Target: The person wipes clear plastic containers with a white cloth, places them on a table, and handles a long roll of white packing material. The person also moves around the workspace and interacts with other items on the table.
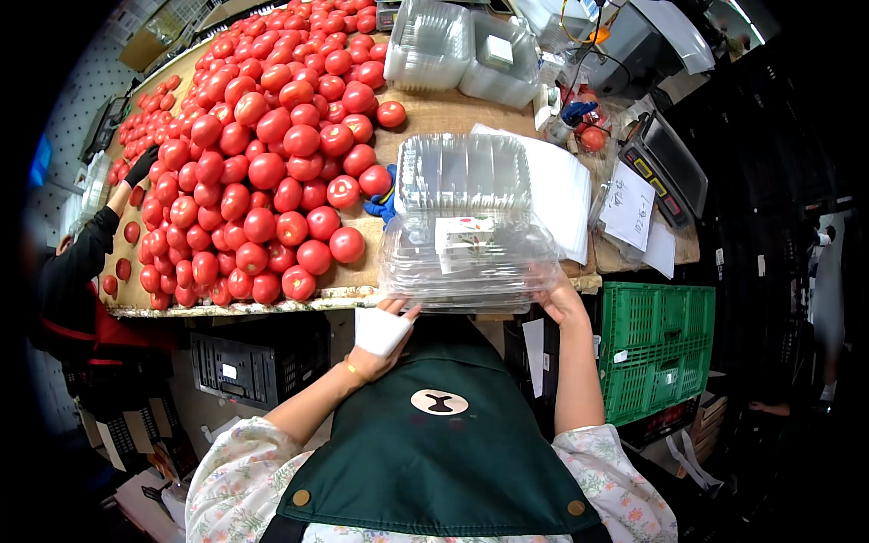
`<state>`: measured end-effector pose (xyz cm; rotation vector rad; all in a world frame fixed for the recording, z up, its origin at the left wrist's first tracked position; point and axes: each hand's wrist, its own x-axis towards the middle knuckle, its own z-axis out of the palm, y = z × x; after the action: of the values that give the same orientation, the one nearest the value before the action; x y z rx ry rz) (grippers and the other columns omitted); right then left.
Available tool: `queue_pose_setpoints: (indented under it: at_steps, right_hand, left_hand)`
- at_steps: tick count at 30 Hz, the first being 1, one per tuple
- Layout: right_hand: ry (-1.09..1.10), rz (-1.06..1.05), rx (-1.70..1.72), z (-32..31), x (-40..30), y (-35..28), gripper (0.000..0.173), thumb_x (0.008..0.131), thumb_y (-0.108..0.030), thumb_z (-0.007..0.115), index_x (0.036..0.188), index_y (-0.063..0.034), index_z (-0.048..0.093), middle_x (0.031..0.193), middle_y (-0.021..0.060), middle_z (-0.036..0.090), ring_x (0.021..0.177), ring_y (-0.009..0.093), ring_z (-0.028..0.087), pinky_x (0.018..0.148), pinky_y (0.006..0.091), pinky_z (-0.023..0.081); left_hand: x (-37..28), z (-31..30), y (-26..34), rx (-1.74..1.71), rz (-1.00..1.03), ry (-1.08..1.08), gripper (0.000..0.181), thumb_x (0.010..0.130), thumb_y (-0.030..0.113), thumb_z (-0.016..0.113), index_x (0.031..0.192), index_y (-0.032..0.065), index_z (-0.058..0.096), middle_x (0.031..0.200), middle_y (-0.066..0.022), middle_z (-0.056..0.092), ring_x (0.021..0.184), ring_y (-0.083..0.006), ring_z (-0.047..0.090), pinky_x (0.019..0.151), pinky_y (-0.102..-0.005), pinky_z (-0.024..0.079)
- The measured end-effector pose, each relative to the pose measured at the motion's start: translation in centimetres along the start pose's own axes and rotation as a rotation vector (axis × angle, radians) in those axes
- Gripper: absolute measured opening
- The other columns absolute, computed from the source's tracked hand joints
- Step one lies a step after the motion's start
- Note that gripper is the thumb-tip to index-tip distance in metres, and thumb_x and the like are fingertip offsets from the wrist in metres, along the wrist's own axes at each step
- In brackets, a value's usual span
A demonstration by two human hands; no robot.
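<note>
A stack of clear plastic clamshell containers (468, 237) lies in front of me, its near edge jutting past the table edge. The top lid stands folded back, and a printed label sits on the clear plastic. At the stack's near left corner, my left hand (383, 332) has its fingers on the rim; something white, a wrap or paper, covers the back of it. My right hand (562, 298) grips the near right corner, with some fingers hidden beneath the plastic. A heap of red tomatoes (265, 170) spreads left of the containers. Beside them is a blue glove (381, 202).
White paper sheets (560, 197) lie right of the containers, beside a digital scale (665, 170). More nested clear containers (431, 47) stand behind. Green crates (657, 349) are at lower right, a black crate (237, 366) below the table. A co-worker's gloved hand (142, 166) touches the heap.
</note>
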<state>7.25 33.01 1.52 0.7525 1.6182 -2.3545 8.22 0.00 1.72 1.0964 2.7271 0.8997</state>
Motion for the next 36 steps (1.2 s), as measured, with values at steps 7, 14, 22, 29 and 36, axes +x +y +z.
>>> queue_pose_setpoints:
  at_steps: [7,14,22,29,36]
  right_hand:
    - [-0.728,-0.094,0.245,4.2,-0.6,3.1,0.080,0.074,-0.002,0.061,0.139,-0.0119,0.017,0.127,0.0118,0.044,0.115,0.022,0.044,0.087,0.0301,0.043]
    - [-0.610,0.142,-0.605,6.7,1.6,5.9,0.045,0.077,-0.018,0.066,0.116,-0.0008,0.052,0.097,0.0038,0.060,0.085,0.009,0.051,0.075,0.0235,0.041]
    - [-0.514,-0.132,-1.042,8.3,-0.2,3.4,0.038,0.079,-0.025,0.062,0.111,-0.0045,0.057,0.088,0.0080,0.063,0.074,0.013,0.056,0.071,0.0264,0.045]
    - [-0.611,-0.321,-0.908,8.8,-0.5,3.3,0.019,0.079,-0.007,0.057,0.097,-0.0045,0.059,0.089,0.0093,0.064,0.086,0.018,0.061,0.076,0.0287,0.046]
    - [-0.374,-0.444,-0.818,8.0,0.1,5.3,0.016,0.077,-0.007,0.059,0.092,-0.0035,0.063,0.084,0.0082,0.066,0.074,0.018,0.062,0.071,0.0268,0.047]
  left_hand:
    - [-0.1,5.1,-1.5,-1.305,-0.875,-0.093,0.034,0.095,0.027,0.035,0.114,0.0015,0.048,0.111,-0.0096,0.054,0.102,-0.0213,0.053,0.087,-0.0325,0.042]
    - [0.1,3.1,-3.1,-2.232,-0.586,-0.132,0.046,0.091,0.023,0.043,0.131,0.0039,0.030,0.131,-0.0118,0.040,0.120,-0.0272,0.039,0.102,-0.0404,0.031]
    - [4.2,6.9,-1.1,-1.763,-0.927,-0.022,0.024,0.087,0.021,0.055,0.104,0.0057,0.054,0.088,-0.0020,0.059,0.069,-0.0107,0.053,0.054,-0.0231,0.040]
    - [4.8,6.7,-3.5,-1.867,-1.067,-0.151,0.020,0.089,0.010,0.046,0.103,-0.0030,0.052,0.087,-0.0108,0.058,0.066,-0.0138,0.055,0.052,-0.0215,0.044]
    - [-1.0,-0.6,-7.3,-1.144,-0.901,-0.147,0.027,0.088,0.011,0.039,0.108,0.0038,0.056,0.087,-0.0070,0.059,0.066,-0.0111,0.056,0.051,-0.0212,0.042]
